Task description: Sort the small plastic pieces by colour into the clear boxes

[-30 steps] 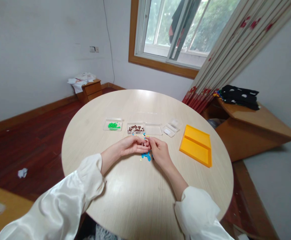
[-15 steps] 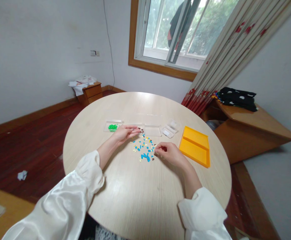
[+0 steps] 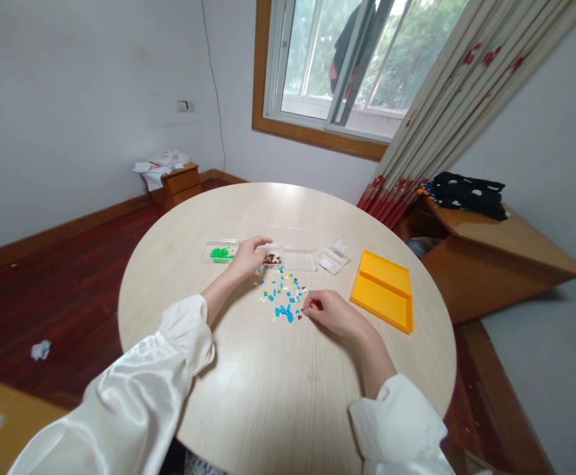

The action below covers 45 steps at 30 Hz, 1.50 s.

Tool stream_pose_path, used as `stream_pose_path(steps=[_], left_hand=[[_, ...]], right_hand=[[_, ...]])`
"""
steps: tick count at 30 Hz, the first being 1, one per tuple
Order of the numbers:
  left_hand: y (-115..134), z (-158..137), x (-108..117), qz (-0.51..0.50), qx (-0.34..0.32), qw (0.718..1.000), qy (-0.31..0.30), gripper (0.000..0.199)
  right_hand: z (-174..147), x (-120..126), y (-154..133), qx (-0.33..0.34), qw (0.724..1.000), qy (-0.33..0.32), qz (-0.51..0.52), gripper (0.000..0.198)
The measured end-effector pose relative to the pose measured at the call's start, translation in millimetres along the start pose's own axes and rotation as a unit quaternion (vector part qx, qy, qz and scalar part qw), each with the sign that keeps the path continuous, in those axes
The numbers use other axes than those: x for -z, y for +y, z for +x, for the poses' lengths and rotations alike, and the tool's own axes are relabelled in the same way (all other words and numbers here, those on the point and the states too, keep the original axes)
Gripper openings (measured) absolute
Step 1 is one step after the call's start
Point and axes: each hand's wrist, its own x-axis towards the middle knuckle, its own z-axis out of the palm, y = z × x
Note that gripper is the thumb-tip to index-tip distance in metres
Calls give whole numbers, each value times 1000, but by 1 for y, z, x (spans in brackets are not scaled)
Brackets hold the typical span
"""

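Left hand (image 3: 249,258) has turned palm-down, fingers parted, at small brown plastic pieces (image 3: 272,259) in clear rectangular plastic box (image 3: 274,267). Right hand (image 3: 333,312) bunched (can't tell if gripping) beside scattered blue plastic bits (image 3: 284,313). Pinch singly.

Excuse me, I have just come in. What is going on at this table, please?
A person in white sleeves is handling small pieces at a round table. The left hand is at a clear box with brown pieces, thumb and fingers apart. The right hand has its fingertips together beside scattered blue pieces; whether it holds one is unclear. Green pieces are in another clear box on the left, and a yellow tray lies on the right.
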Motion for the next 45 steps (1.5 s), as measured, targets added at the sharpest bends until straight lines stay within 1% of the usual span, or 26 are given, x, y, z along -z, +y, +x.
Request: stream_pose_path(steps=[3,5,7,10,12,14,19,24,26,28,29,30,32,34,36,38,40,45], left_hand=[[3,-6,1,4,-23,1000,11,26],[9,-12,1,-14,-21,1000,-3,21],[17,-22,-3,-40,-16,998,-43,15],[29,-38,-12,-57,-12,990,-127,8],[34,-49,-19,-70,-4,981,-183,8],[38,-55,-23,-84,-3,973,-215,8],[40,-60,-24,-94,-7,973,-212,9],[38,-61,-23,-96,2,968,-232,10],[38,-61,-23,-86,-6,971,-222,9],[37,-58,-22,-76,-10,978,-195,8],[36,-56,-20,-71,-9,982,-175,8],[35,-54,-18,-65,-7,986,-150,8],[31,-48,-12,-45,-5,994,-96,7],[24,-42,-5,-11,-7,999,-47,7],[17,-37,2,33,-10,999,-9,7],[9,-33,9,74,-11,997,17,9],[3,-30,13,106,-13,994,31,12],[-6,-26,14,141,-19,989,29,18]], right_hand=[[1,0,-2,12,999,39,0,12],[2,-2,-1,19,997,78,24,11],[4,-4,0,24,991,114,63,12],[8,-8,1,42,979,164,110,12],[10,-10,0,63,973,186,124,13],[12,-12,-1,79,968,198,134,13],[14,-14,-2,84,960,214,159,11],[14,-14,-4,84,957,211,181,10],[13,-13,-5,82,956,208,188,11],[11,-12,-4,74,960,196,184,13],[10,-12,-4,68,965,179,179,13],[9,-11,-3,63,971,152,173,12],[5,-9,-1,57,982,77,160,10],[2,-8,0,54,988,9,147,9],[1,-9,1,53,990,-25,130,8],[0,-9,2,53,992,-38,111,9],[0,-10,2,51,993,-44,94,9],[0,-10,2,52,996,-47,52,11]])
